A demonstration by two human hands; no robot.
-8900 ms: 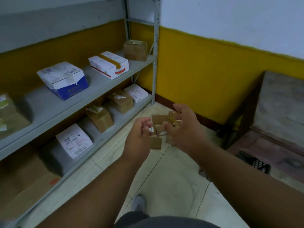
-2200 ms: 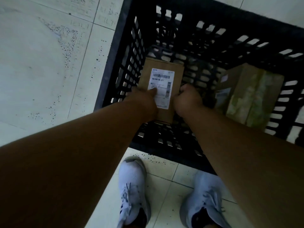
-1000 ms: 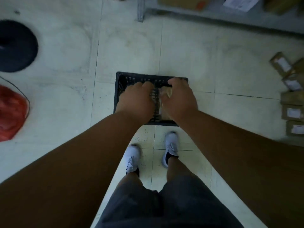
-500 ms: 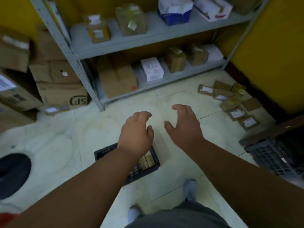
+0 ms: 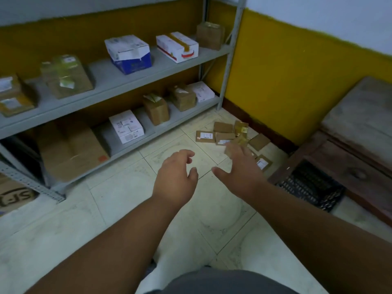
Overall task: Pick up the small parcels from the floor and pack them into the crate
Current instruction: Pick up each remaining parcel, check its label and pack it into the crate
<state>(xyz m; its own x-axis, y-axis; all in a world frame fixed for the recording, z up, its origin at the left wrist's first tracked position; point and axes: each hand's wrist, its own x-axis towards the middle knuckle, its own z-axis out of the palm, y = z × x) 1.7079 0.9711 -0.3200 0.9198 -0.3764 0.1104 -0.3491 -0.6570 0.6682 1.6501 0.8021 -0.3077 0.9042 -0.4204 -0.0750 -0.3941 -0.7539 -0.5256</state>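
Several small brown parcels (image 5: 224, 134) lie in a loose cluster on the tiled floor near the yellow wall, some with white labels. My left hand (image 5: 176, 175) and my right hand (image 5: 239, 170) are held out over the floor, both empty with fingers spread. The right hand's fingertips overlap the near edge of the cluster in the view; whether they touch a parcel I cannot tell. The crate that I packed into is out of view behind me.
A grey metal shelf (image 5: 118, 81) with larger cartons and white boxes runs along the left. A black crate (image 5: 311, 185) sits under a wooden table (image 5: 356, 132) at the right. A large carton (image 5: 70, 149) stands on the lowest shelf.
I let go of a labelled parcel inside the crate, stood up and turned. The crate has left the view and both empty hands now reach toward the parcels by the wall.
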